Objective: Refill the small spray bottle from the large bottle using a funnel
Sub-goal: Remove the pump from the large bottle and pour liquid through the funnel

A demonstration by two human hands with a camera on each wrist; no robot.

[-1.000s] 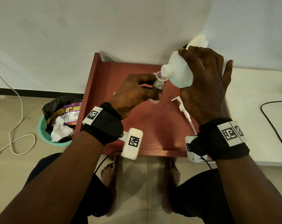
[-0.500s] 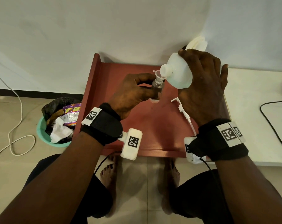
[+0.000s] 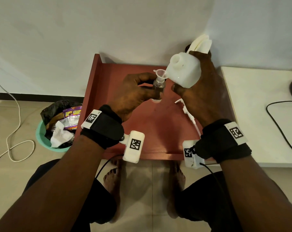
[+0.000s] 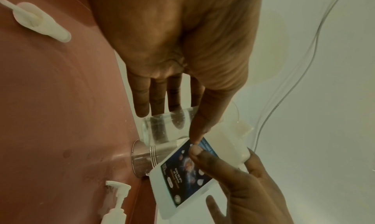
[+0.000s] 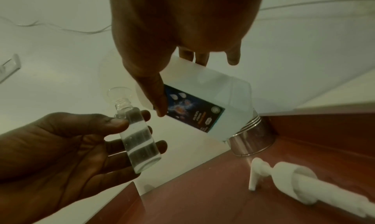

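My left hand (image 3: 135, 92) grips the small clear bottle (image 3: 158, 88) above the red table, fingers and thumb wrapped round it (image 5: 140, 140). A clear funnel (image 3: 160, 73) sits in its neck (image 5: 118, 93). My right hand (image 3: 202, 91) holds the large white bottle (image 3: 185, 71) just right of the funnel, tipped partly upright with its open mouth facing up and left. Its blue label (image 5: 194, 108) shows in the right wrist view, and the bottle (image 4: 186, 171) also in the left wrist view. The small bottle (image 4: 168, 126) holds clear liquid.
A white pump head with its tube (image 3: 187, 113) lies on the red table (image 3: 158, 128) under my right hand. A steel cup (image 5: 251, 139) stands at the table's back edge. A second pump head (image 4: 40, 23) lies nearby. A green bin (image 3: 58, 124) sits left; a white desk (image 3: 259, 114) right.
My right hand has tipped the large bottle back up, lifting its mouth off the funnel. The left hand keeps the small bottle in place.
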